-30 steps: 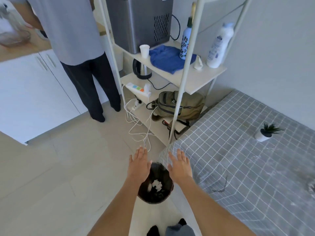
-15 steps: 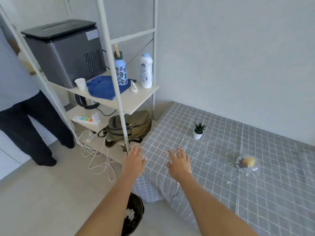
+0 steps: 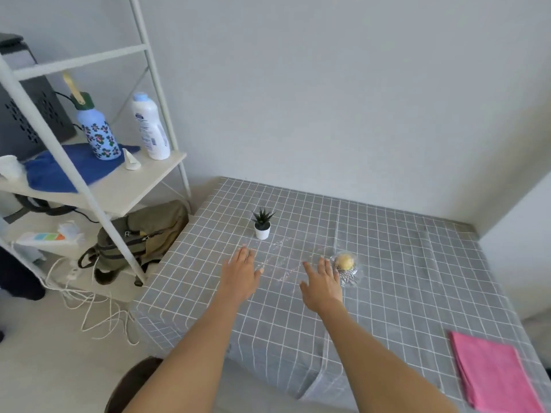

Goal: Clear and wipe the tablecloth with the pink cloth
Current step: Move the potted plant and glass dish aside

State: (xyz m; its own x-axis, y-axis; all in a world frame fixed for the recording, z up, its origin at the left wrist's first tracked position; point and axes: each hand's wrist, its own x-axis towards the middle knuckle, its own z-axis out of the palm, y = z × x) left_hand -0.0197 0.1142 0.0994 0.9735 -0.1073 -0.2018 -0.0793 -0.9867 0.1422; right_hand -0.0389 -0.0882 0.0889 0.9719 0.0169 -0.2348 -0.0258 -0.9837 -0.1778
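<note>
A grey checked tablecloth point(image 3: 402, 263) covers the table, with pale crumbs or smears scattered across its middle. The folded pink cloth point(image 3: 498, 377) lies at the near right corner. A small potted plant point(image 3: 262, 223) stands toward the back. Right of centre sits a glass dish point(image 3: 347, 268) holding a yellowish round piece of food. My left hand point(image 3: 240, 275) hovers over the cloth with straight fingers, holding nothing. With its fingers spread and its palm bare, my right hand point(image 3: 322, 283) is just left of the glass dish.
A white shelf rack point(image 3: 143, 186) stands left of the table, carrying a floral bottle point(image 3: 98, 135), a white bottle point(image 3: 150, 129) and a blue towel point(image 3: 59, 171). A backpack point(image 3: 143, 234) and cables sit lower. A dark bin point(image 3: 131, 383) is on the floor by my left arm.
My view swung from the bin on the floor up and right over the table. Both hands moved from above the bin to above the tablecloth's middle. The pink cloth came into view.
</note>
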